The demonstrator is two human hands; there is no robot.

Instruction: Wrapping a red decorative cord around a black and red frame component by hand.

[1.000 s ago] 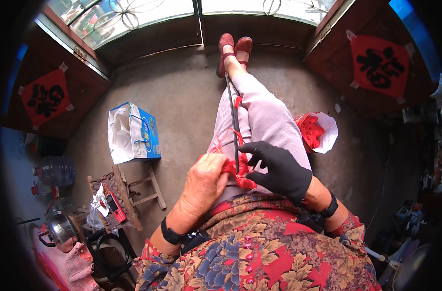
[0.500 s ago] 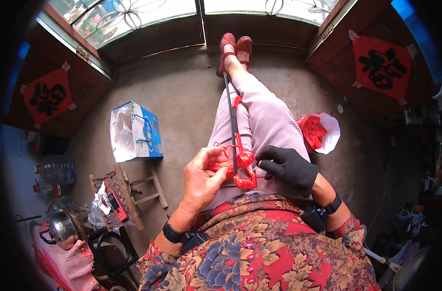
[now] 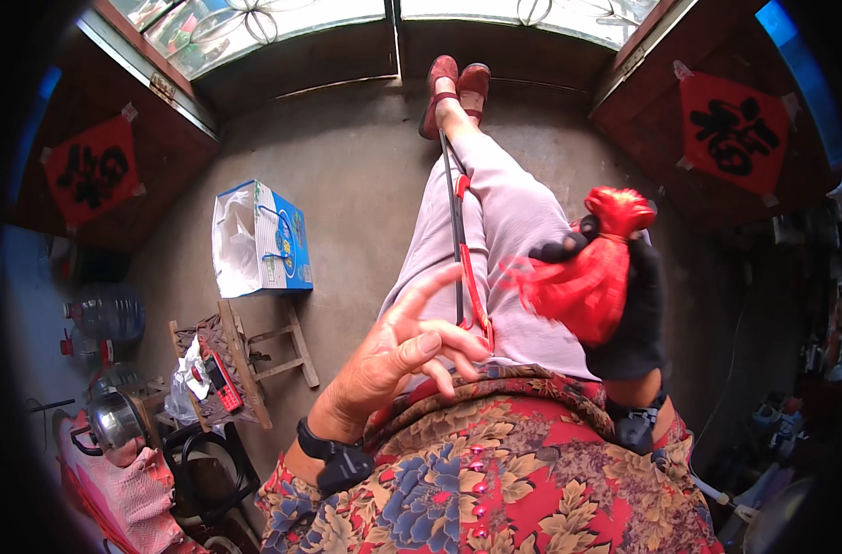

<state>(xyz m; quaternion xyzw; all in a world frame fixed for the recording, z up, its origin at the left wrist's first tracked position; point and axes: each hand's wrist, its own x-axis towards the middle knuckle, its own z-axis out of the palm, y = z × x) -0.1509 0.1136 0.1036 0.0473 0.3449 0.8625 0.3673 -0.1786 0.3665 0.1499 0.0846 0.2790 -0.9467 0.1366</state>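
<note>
1. Since half a second ago, my gloved right hand (image 3: 624,305) has lifted the red tasselled ornament (image 3: 587,277) off my lap; its grip is closed around it.
2. My left hand (image 3: 393,360) is open, fingers loose, holding nothing, beside the red cord (image 3: 472,286).
3. Judgement: the piece looks knotted and lifted clear; the cord along the black rod (image 3: 453,231) remains on my leg.

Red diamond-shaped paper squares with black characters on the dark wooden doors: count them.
2. One red diamond-shaped paper square is on the left dark wooden door; the other red diamond-shaped paper square is on the right dark wooden door. Others may be hidden beyond the dark rim.
</note>
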